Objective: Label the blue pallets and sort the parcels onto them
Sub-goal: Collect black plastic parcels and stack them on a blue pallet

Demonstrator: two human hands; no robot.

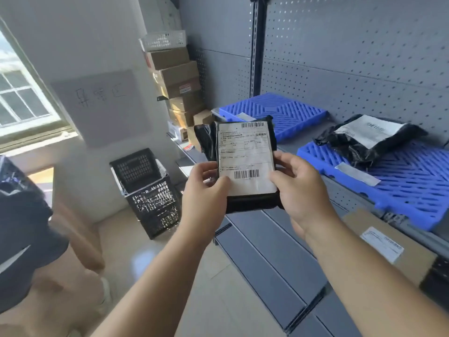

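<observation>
Black parcel (252, 203) was held upright in the air off the shelf's (286, 147) front edge. Left hand (206, 190) pinched its lower left corner and right hand (298, 188) gripped the lower right edge, thumbs on the shipping label (245, 154). Barcodes sat top and bottom; print was too blurred to read. Second parcel (359, 144) lay at the near blue pallet's (413, 181) back edge. Paper strip (357, 173) lay near its front edge.

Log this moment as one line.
left grip, right grip: hold parcel, label facing camera | near pallet: second parcel on it | far pallet: paper strip
</observation>
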